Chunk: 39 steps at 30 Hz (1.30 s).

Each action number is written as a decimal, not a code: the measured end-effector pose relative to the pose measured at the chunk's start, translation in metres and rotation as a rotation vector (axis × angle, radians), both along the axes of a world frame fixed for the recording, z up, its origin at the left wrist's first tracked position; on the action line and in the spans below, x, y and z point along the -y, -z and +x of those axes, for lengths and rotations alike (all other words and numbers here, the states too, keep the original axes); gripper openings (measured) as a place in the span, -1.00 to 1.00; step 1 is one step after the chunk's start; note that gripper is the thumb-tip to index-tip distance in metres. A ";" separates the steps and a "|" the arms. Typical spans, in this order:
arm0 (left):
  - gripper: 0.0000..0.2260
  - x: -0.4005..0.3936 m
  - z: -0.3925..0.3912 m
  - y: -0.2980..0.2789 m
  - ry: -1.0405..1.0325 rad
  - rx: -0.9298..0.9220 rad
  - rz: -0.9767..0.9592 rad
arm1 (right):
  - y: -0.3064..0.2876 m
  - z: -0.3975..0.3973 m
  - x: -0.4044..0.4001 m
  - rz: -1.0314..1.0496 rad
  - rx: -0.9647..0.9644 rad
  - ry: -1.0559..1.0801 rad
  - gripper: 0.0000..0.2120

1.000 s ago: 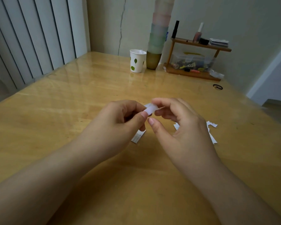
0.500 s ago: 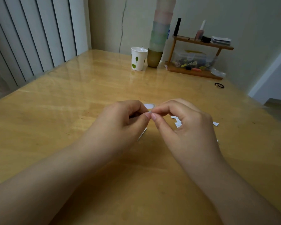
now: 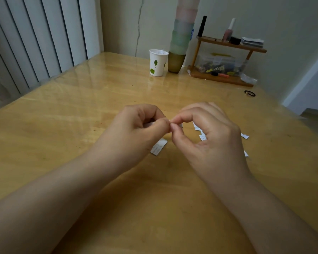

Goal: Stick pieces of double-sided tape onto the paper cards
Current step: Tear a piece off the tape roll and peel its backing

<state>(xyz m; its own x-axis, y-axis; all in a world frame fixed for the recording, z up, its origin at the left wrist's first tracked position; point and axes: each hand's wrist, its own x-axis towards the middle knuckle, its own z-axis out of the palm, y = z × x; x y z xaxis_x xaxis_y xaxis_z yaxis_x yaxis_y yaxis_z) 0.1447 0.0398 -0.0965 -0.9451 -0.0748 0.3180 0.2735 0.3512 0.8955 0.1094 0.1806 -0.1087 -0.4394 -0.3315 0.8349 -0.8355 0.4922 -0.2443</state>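
We see a small white tape piece point(image 3: 180, 125) pinched at fingertips, one printed paper card point(image 3: 159, 147) flat beneath, more cards point(image 3: 202, 137) scattered right.

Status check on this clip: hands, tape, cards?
Left hand and right hand both pinching small white piece, mostly hidden. Paper card on table beneath. Nothing blocking.

- A white paper cup point(image 3: 157, 62) with green leaf prints stood at the far side of the wooden desk point(image 3: 81, 110).
- Just beside it rose a tall stack of pastel cups point(image 3: 180, 37).
- A small wooden shelf point(image 3: 228, 61) held bottles and clutter.
- A black hair tie point(image 3: 249, 93) lay near the shelf.
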 end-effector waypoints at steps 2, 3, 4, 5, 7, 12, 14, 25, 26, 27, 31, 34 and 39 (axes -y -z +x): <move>-0.80 0.001 0.000 0.001 0.016 0.021 0.001 | 0.000 -0.002 -0.001 0.029 -0.004 0.010 -0.97; -0.80 0.001 0.000 0.001 0.025 0.030 -0.001 | -0.001 -0.002 -0.001 0.045 -0.008 0.012 -0.96; -0.80 0.001 0.000 0.002 0.031 0.039 -0.006 | -0.001 -0.003 -0.002 0.064 -0.018 0.013 -0.95; -0.81 0.001 -0.001 0.002 0.037 0.046 -0.008 | -0.001 -0.004 -0.003 0.083 -0.031 0.012 -0.93; -0.81 0.002 -0.001 0.001 0.049 0.055 0.016 | -0.002 -0.005 -0.004 0.114 -0.058 -0.003 -0.91; -0.78 0.000 -0.003 0.003 0.077 0.073 0.102 | -0.006 -0.005 -0.009 0.162 -0.078 -0.020 -0.90; -0.77 0.007 -0.010 0.004 0.048 0.096 0.217 | -0.005 -0.001 -0.008 0.237 -0.076 -0.050 -0.90; -0.79 0.017 -0.010 -0.001 0.024 0.108 0.366 | -0.019 -0.004 -0.024 -0.650 1.068 -0.469 -0.71; -0.74 0.018 -0.009 -0.002 0.040 0.114 0.376 | -0.019 -0.003 -0.024 -0.674 1.101 -0.505 -0.71; -0.70 0.018 -0.008 -0.003 0.068 0.111 0.374 | -0.020 -0.002 -0.023 -0.683 1.122 -0.534 -0.74; -0.67 0.015 -0.005 -0.004 0.199 0.145 0.409 | -0.021 0.001 -0.021 -0.652 1.152 -0.570 -0.72; -0.69 0.012 -0.005 -0.003 0.292 0.196 0.480 | -0.024 0.005 -0.019 -0.583 1.133 -0.579 -0.67; -0.68 0.013 -0.005 -0.001 0.489 0.245 0.561 | -0.019 0.001 -0.022 -0.578 1.158 -0.552 -0.60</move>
